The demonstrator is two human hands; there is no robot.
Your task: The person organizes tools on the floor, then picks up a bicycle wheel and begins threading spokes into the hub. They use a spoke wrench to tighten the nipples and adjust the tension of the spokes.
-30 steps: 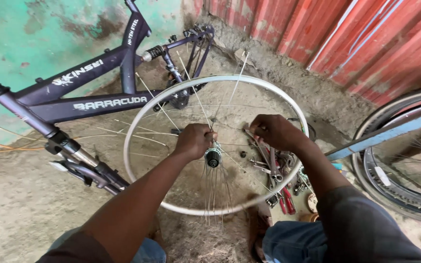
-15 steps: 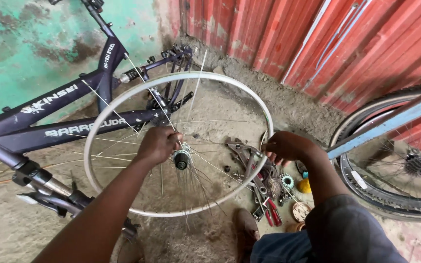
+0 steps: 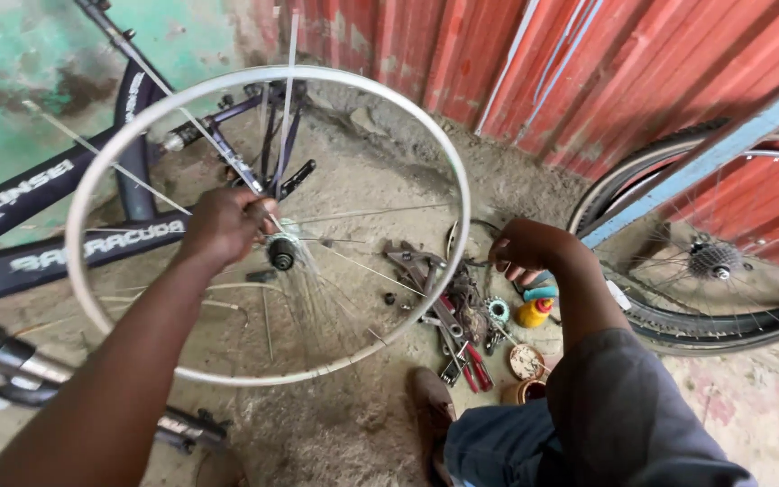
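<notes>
Dirt floor: left hand [image 3: 223, 225] grips wheel hub [image 3: 281, 252]; right hand [image 3: 525, 248] over tools [image 3: 448, 311].

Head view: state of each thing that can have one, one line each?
Left hand: closed on spokes beside the hub.
Right hand: over the tool pile, fingers curled; whether it holds anything cannot be told.
Wheel rim: bare, no tyre, held tilted off the ground.
Spokes: partly laced, several loose ends.
Bicycle frame: lying on the ground.
Second wheel: tyre on, propped at the red wall.
Yellow bottle: lying down, red cap on.
</notes>
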